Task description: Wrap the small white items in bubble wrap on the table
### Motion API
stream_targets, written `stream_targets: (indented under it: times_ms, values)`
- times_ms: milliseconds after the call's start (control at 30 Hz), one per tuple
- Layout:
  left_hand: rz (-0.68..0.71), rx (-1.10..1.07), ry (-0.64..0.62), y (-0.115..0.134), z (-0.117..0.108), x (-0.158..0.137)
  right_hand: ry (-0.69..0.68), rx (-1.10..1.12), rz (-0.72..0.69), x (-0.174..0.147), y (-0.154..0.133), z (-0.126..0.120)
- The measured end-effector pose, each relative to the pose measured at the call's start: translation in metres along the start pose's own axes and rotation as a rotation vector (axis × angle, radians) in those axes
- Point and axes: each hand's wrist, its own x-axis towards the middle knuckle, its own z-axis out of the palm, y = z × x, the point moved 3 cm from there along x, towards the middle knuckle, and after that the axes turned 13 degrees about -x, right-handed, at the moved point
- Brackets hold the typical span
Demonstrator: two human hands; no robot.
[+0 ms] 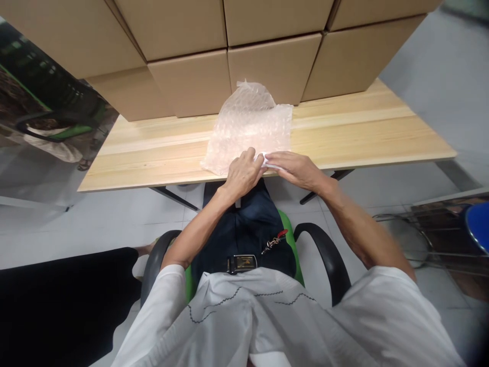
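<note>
A sheet of bubble wrap (248, 127) lies on the wooden table, its far end curled up against the cardboard boxes. At its near edge, by the front of the table, is a small white thing (263, 159), mostly covered by my fingers; its kind cannot be made out. My left hand (244, 172) is closed, with bent fingers gripping the white thing from the left. From the right, my right hand (294, 168) holds the same thing, its fingers pressed together along it and the thumb underneath.
Cardboard boxes (191, 84) stand stacked along the back of the wooden table (362, 127). I sit on a green chair with black armrests (324, 255). Another chair (57, 122) is at the far left. A blue round object (478, 224) sits at the right edge.
</note>
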Motion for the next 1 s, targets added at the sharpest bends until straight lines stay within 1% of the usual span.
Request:
stream_targets:
  times_ms: [67,133,200,267,333,467,533,633,800,933,1000]
  values:
    - [0.059,-0.027,0.002,-0.003,-0.002,0.004,0.018,0.026,0.028,0.000,0.000,0.005]
    - [0.098,-0.062,-0.027,-0.007,-0.004,0.008,0.035,0.044,0.053,-0.004,0.002,0.008]
    - [0.100,-0.108,-0.045,-0.014,-0.006,0.013,0.048,0.062,0.063,-0.007,0.003,0.010]
    - [0.107,-0.177,-0.032,-0.023,-0.008,0.018,0.063,0.080,0.069,-0.006,0.002,0.010]
    - [0.158,-0.282,-0.011,-0.032,-0.007,0.024,0.074,0.107,0.087,-0.001,-0.001,0.010]
    - [0.316,-0.534,0.005,-0.052,-0.003,0.032,0.093,0.205,0.123,0.012,-0.002,0.010]
    - [0.347,-0.630,-0.005,-0.060,-0.001,0.034,0.119,0.249,0.137,0.016,-0.001,0.008]
    - [0.340,-0.736,-0.014,-0.066,-0.001,0.034,0.146,0.304,0.204,0.016,0.000,0.004]
    - [0.290,-0.863,-0.001,-0.067,-0.003,0.032,0.138,0.348,0.317,0.017,0.002,0.002]
    - [0.240,-0.911,-0.012,-0.070,-0.002,0.033,0.147,0.320,0.378,0.014,0.009,0.002]
    - [0.214,-0.918,-0.025,-0.071,-0.001,0.036,0.201,0.259,0.378,0.009,0.008,-0.002]
